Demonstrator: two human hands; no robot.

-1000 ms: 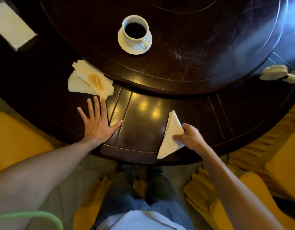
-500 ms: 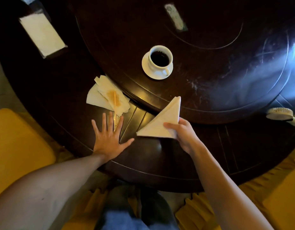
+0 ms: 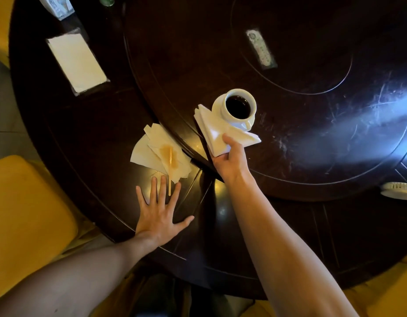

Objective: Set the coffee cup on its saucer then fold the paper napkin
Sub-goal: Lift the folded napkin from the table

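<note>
- Holding dark coffee nearly to the brim, the white coffee cup [image 3: 239,107] sits on its saucer [image 3: 249,123] on the raised round centre of the dark table [image 3: 312,133]; cup handle points toward the person, slightly right.
- Folded paper napkin [image 3: 217,133] is a white triangle-ish wedge just beside the cup & saucer on the near-left side; whether it's touching or tucked under the saucer rim: can't tell.
- Napkin's long axis runs roughly far-left to near-right, 1 corner poking out right past the thumb.
- Right hand [image 3: 231,160] pinches the napkin's near edge, thumb on top, fingers curled beneath.
- Left hand [image 3: 160,209] lies flat on the table's outer ring, fingers straight & spread apart, gripping nothing.
- Stained napkins [image 3: 161,154] w/ a thin wooden stir stick [image 3: 170,172] lie just beyond the left fingertips.
- Flat tray-like holder [image 3: 92,89] at far left carries a white paper stack [image 3: 76,61].
</note>
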